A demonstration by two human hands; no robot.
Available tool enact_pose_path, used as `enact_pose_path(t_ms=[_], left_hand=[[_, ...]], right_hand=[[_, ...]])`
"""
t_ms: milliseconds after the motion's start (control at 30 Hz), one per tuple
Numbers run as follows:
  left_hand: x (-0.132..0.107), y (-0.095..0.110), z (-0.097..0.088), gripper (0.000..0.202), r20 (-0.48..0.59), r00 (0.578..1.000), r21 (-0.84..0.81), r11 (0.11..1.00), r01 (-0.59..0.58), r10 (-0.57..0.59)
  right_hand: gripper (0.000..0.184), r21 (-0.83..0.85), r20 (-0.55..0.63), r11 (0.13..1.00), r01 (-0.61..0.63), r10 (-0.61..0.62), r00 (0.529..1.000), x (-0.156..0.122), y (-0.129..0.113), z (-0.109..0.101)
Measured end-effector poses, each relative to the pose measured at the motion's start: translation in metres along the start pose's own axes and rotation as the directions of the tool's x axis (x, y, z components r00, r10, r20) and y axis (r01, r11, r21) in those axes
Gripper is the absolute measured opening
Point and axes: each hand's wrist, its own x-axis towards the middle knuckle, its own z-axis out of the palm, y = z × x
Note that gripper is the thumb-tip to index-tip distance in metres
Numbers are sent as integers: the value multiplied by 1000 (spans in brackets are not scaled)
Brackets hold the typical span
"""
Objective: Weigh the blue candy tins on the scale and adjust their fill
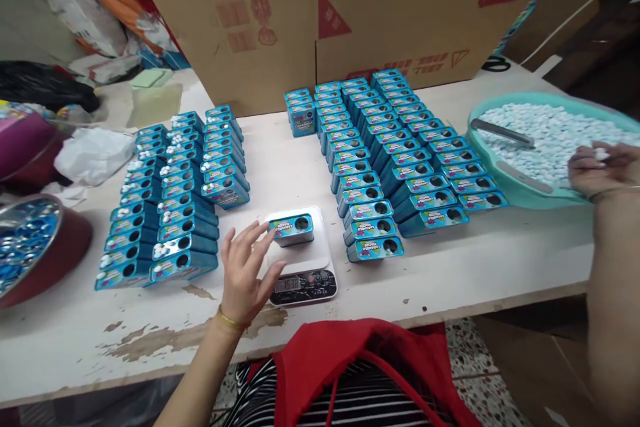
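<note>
My left hand (246, 270) hovers with fingers spread beside a small blue candy tin (291, 229), which stands on a white digital kitchen scale (320, 247). Its fingertips reach the tin's left end; whether they touch it I cannot tell. The tin's top has a round dark hole, and the scale's display is lit. Far to the right, my right hand (603, 168) is over the rim of a teal basin (505, 177) full of small white candies (555, 130). Its fingers pinch at least one white candy (601, 154). A metal scoop (503, 133) rests in the basin.
Rows of blue tins (373, 167) stand right of the scale, with more rows (173, 197) to the left, several with white candies on top. A large cardboard box (280, 20) blocks the back. A reddish bowl (70, 247) of shiny blue pieces sits at far left.
</note>
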Motion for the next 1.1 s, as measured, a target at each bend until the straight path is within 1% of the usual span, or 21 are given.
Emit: enact_pose_path(t_ms=[33, 100, 167, 233, 267, 333, 367, 433, 500, 533, 567, 633, 667, 733, 800, 833, 867, 933, 1000, 1033, 1100], left_hand=[[-10, -3, -2, 43, -23, 998, 3, 998, 62, -61], [-33, -9, -3, 41, -54, 982, 16, 983, 182, -181], [-58, -15, -3, 40, -50, 958, 38, 958, 283, -281], [-85, -20, -2, 39, -23, 935, 66, 933, 354, -353], [-97, -21, -1, 39, -6, 925, 82, 922, 379, -379], [-120, -22, 4, 40, 22, 911, 109, 906, 408, -413], [-129, -21, 7, 41, 34, 905, 115, 902, 417, -423], [-142, -19, 13, 41, 45, 898, 123, 895, 429, -437], [-148, -17, 19, 41, 52, 896, 140, 891, 432, -442], [-149, -16, 22, 40, 55, 895, 151, 890, 431, -442], [-150, -16, 23, 39, 57, 896, 162, 889, 428, -441], [-149, -15, 25, 38, 56, 898, 169, 891, 422, -436], [-149, -16, 25, 38, 54, 899, 167, 892, 421, -435], [-149, -16, 25, 37, 51, 899, 165, 891, 423, -436], [-149, -16, 24, 37, 50, 896, 164, 889, 428, -440], [-149, -15, 25, 37, 51, 895, 164, 887, 431, -444], [-149, -15, 25, 37, 51, 893, 164, 886, 435, -448], [-149, -14, 25, 37, 54, 888, 161, 882, 444, -457], [-149, -13, 25, 38, 58, 882, 155, 877, 454, -467], [-149, -12, 25, 38, 60, 881, 153, 876, 457, -470], [-149, -11, 25, 38, 65, 879, 150, 875, 460, -473]], right_hand=[[53, 65, 38, 995, -69, 67, 997, -4, -7, 0], [47, 148, 149, 967, -206, 184, 972, -19, -26, 6], [38, 189, 306, 939, -287, 221, 926, -47, -51, 19], [28, 196, 514, 920, -340, 199, 834, -86, -80, 38], [23, 172, 643, 921, -351, 165, 748, -109, -94, 50], [15, 179, 774, 940, -289, 47, 631, -157, -119, 76], [19, 169, 822, 954, -246, 2, 570, -179, -128, 89], [29, 145, 901, 985, -95, -91, 425, -218, -140, 114], [32, 171, 937, 981, 91, -190, 293, -246, -145, 134], [30, 190, 942, 966, 177, -229, 243, -256, -146, 142], [27, 199, 944, 946, 254, -255, 208, -263, -146, 149], [19, 177, 950, 908, 379, -259, 177, -272, -146, 158], [16, 152, 952, 892, 426, -247, 179, -274, -146, 161], [11, 113, 948, 875, 471, -237, 214, -277, -147, 165], [13, 122, 930, 892, 435, -256, 264, -276, -148, 166], [13, 139, 926, 916, 376, -255, 278, -275, -148, 166], [15, 152, 932, 947, 282, -232, 279, -273, -147, 165], [29, 128, 961, 992, 11, -127, 245, -268, -146, 161], [37, 53, 978, 964, -261, 2, 206, -262, -144, 157], [36, 22, 978, 934, -356, 54, 202, -260, -143, 154], [30, -8, 967, 891, -453, 122, 224, -256, -140, 149]])
